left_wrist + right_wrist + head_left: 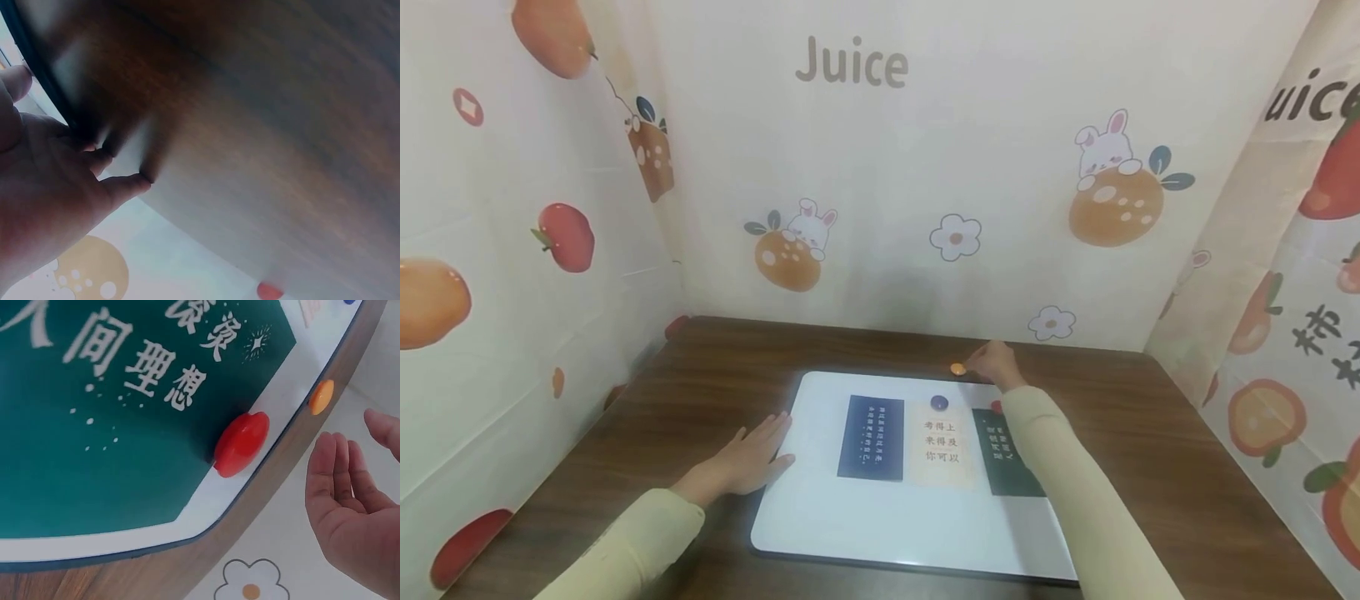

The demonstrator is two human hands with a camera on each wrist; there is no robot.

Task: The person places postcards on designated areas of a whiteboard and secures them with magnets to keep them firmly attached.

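A whiteboard lies flat on the table, bearing a blue card, a cream card and a green card with Chinese writing. My left hand rests at the board's left edge, fingers extended; the left wrist view shows them by the dark rim. Beyond the far edge, my right hand is beside an orange round magnet, thumb and fingers apart. A glossy red magnet sits at the green card's top edge. A dark blue magnet is at the top of the cream card.
The dark wooden table extends around the board. Behind it and at both sides hang pale sheets printed with fruit, rabbits and flowers. My right sleeve covers part of the green card and the board's right side.
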